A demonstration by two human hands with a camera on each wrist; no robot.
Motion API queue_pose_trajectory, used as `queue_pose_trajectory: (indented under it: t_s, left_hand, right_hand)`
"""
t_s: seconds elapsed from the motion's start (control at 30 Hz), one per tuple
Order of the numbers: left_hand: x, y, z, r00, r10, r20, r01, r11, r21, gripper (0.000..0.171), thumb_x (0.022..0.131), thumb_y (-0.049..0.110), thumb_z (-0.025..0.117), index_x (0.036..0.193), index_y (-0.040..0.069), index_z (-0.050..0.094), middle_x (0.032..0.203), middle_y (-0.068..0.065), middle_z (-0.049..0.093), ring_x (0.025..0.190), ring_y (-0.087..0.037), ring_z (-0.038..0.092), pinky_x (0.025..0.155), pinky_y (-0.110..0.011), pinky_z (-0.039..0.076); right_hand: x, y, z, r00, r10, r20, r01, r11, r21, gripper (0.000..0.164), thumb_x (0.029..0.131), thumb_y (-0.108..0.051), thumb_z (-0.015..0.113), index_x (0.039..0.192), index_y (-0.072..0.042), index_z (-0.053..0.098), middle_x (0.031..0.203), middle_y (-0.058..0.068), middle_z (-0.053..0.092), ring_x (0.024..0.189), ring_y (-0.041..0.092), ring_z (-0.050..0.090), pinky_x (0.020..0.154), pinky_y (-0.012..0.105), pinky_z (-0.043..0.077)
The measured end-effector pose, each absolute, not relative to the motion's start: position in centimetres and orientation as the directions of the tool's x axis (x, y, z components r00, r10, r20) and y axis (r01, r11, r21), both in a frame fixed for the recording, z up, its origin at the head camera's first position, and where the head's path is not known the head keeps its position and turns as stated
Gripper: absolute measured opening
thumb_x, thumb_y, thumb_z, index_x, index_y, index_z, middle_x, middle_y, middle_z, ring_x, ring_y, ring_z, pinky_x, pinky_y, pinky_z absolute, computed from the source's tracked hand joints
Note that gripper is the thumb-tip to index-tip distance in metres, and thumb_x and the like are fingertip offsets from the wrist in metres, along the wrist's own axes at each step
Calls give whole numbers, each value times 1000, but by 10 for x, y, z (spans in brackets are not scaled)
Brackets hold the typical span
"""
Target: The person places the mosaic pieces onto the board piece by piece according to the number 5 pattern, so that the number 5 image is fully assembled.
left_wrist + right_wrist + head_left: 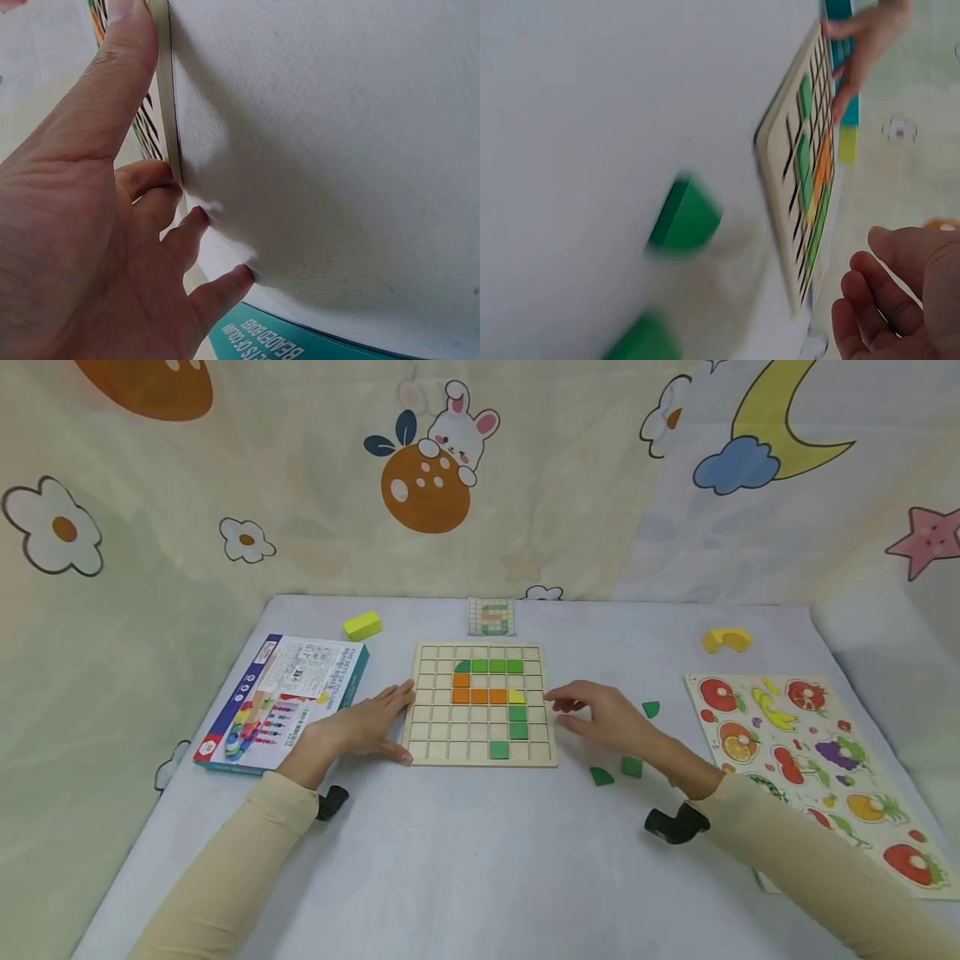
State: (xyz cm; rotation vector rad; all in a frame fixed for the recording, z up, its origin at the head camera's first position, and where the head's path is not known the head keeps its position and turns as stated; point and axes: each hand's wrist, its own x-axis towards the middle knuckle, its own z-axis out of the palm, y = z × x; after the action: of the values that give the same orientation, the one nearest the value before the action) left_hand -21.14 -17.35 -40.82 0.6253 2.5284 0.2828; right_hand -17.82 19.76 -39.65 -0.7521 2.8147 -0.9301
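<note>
A wooden grid board [435, 710] lies at the middle of the table. On it are a row of green pieces [498, 666], several orange squares [480, 696], a yellow piece [516, 696] and, lower down, green squares [517, 722]. My left hand [363, 722] holds its fingers spread, thumb and fingertips touching the board's left edge. At the right edge hovers my right hand [603, 718], fingers loosely bent, nothing showing between them. Loose green pieces lie around it: a quarter-round [602, 776], a square [632, 766] and another piece [651, 708].
Behind the board lies a small pattern card [491, 617]. A printed box [288, 693] is at the left, a yellow block [363, 626] behind it. A fruit picture board [810, 760] lies on the right, below a yellow arch block [726, 639]. A patterned curtain hangs behind.
</note>
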Motion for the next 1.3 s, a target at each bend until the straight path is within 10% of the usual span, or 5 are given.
queue_pose_trajectory:
  t_s: [0.3, 0.7, 1.3]
  left_hand:
    - [-211, -172, -405, -754, 484, -445, 360, 870, 338, 112, 76, 48, 77, 156, 8, 9, 165, -10, -3, 151, -36, 3, 120, -57, 17]
    - [-211, -171, -404, -753, 483, -447, 361, 871, 333, 110, 78, 47, 76, 156, 7, 9, 165, -10, -4, 151, -35, 2, 121, -55, 16]
    - [-210, -172, -405, -753, 480, -450, 371, 874, 313, 110, 78, 50, 74, 157, 9, 9, 165, -7, -6, 152, -33, 3, 121, -56, 17]
  right_hand:
    - [-156, 286, -403, -926, -374, -41, -297, 794, -530, 41, 88, -19, 71, 127, -10, 62, 106, 3, 69, 98, 20, 61, 88, 39, 56]
    - [-133, 288, -428, -892, -451, -10, -384, 771, -508, 46, 78, -10, 79, 122, -9, 64, 106, 0, 67, 93, 14, 60, 83, 27, 56]
    - [-175, 122, -412, -745, -666, 43, -570, 601, -560, 40, 83, -11, 73, 123, -7, 64, 99, 0, 66, 93, 15, 58, 82, 28, 52]
